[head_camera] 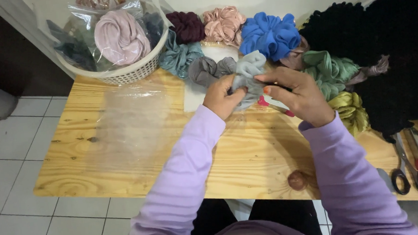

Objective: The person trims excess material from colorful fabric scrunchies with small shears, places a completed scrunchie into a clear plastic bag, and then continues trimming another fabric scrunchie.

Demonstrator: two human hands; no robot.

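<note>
Both hands met over the far middle of the pale wooden table, working one pale grey-blue scrunchie. The left hand was curled shut around the lower part of the fabric, fingers tucked under it. The right hand came in from the other side — its thumb and fingertips pinched the same scrunchie near its middle, the wrist raised above the tabletop. The scrunchie stood up between the two hands, its upper ruffle free and just in front of a darker grey scrunchie.

Under the right hand lay a small pink-and-white object, too hidden to name. A sheet of clear plastic lay flat on the table to the left, well apart from the hands.

Along the far edge sat a row of other scrunchies: teal, maroon, peach, bright blue, green and olive-yellow. A white plastic basket at the far left corner held bagged scrunchies — a mauve one on top. A black knitted cloth covered the right side, and black-handled scissors lay near the right near edge. Both sleeves were lilac.
</note>
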